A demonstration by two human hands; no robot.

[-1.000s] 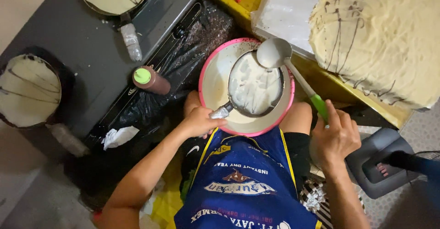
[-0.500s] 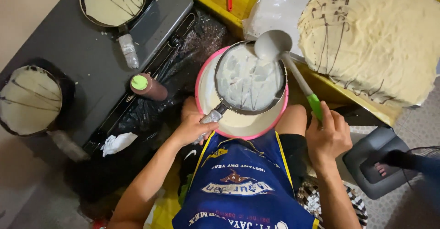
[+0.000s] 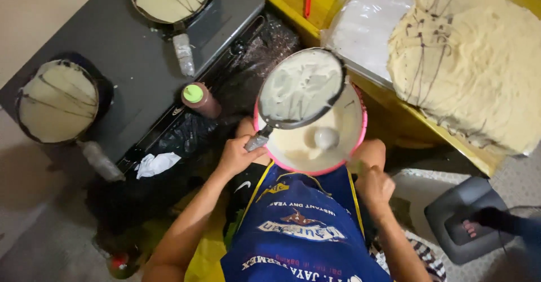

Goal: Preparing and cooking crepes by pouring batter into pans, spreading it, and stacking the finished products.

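Round pan coated in pale batter, tilted over pink-rimmed bowl.

Left hand clenched on metal handle of dark-rimmed pan, just above and right of it. Right hand blurred, fisted on ladle; round scoop sunk in smooth creamy batter of bowl. Ladle handle hard to make out. Bowl's far side hidden under pan.

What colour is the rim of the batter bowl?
Pink: the bowl has a pink rim, seen best in the head view.
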